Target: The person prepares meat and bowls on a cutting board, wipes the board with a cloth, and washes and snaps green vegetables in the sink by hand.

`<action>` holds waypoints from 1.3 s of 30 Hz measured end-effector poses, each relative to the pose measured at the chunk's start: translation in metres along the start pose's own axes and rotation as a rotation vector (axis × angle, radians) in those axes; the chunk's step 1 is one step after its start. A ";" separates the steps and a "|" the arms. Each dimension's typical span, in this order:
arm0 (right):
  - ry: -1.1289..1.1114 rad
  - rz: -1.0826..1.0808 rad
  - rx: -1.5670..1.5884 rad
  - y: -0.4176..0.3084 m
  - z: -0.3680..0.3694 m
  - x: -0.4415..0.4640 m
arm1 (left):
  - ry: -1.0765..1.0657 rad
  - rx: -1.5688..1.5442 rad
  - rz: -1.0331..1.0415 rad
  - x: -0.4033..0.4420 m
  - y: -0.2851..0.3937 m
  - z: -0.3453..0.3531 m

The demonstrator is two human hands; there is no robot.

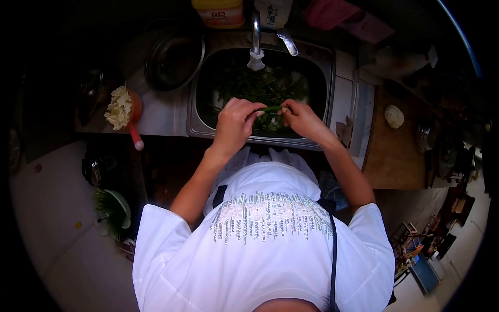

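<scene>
Over the front part of the metal sink (192, 112), my left hand (236, 120) and my right hand (302, 120) hold a green vegetable stem (272, 108) between them. The fingers of my left hand pinch one end; those of my right hand are closed on the other. Below and behind the stem, loose leafy greens (249, 83) lie in the sink. The faucet (255, 39) stands at the sink's back edge, with a pale piece around its spout. Exactly which kind of greens these are is too dark to tell.
On the left counter sit a red-handled colander (136, 106) of torn pale leaves and a round metal basin (174, 62). To the right, a pale round vegetable (394, 117) rests on a wooden board (392, 156). A yellow container (218, 13) stands behind the sink.
</scene>
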State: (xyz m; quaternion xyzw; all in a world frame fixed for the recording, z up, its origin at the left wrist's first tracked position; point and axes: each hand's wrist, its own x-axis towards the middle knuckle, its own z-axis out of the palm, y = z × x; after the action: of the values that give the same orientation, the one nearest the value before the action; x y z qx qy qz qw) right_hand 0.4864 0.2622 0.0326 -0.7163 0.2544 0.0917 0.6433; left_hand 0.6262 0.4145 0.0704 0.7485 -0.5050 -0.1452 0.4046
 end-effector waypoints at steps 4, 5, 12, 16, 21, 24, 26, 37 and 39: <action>0.242 -0.002 -0.129 0.009 0.007 0.004 | 0.039 0.002 -0.002 -0.003 0.001 0.006; 0.275 0.031 -0.016 0.010 0.007 0.005 | 0.065 0.000 -0.040 -0.002 0.000 0.004; 0.214 0.135 0.519 -0.012 -0.009 0.005 | -0.044 -0.245 -0.179 -0.002 -0.015 -0.014; 0.087 0.076 0.472 -0.029 -0.019 0.005 | -0.138 -0.538 -0.378 -0.009 -0.025 -0.018; 0.087 -0.034 0.207 -0.043 -0.012 0.004 | -0.125 -0.646 -0.382 -0.009 -0.029 -0.025; 0.090 -0.126 0.029 -0.048 -0.008 0.002 | -0.102 -0.586 -0.381 -0.009 -0.028 -0.028; 0.124 -0.086 0.088 -0.050 -0.002 0.004 | -0.042 -0.461 -0.323 -0.006 -0.019 -0.030; 0.165 -0.250 0.299 -0.090 0.011 -0.014 | 0.055 -0.009 -0.158 -0.007 -0.021 -0.017; 0.295 -0.332 0.288 -0.085 0.004 -0.011 | 0.031 -0.120 -0.194 -0.007 -0.021 -0.019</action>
State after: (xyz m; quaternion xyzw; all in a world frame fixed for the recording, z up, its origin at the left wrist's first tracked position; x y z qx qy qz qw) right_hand 0.5193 0.2722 0.1116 -0.6550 0.2350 -0.1574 0.7007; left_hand 0.6488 0.4326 0.0655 0.7705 -0.4142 -0.2022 0.4404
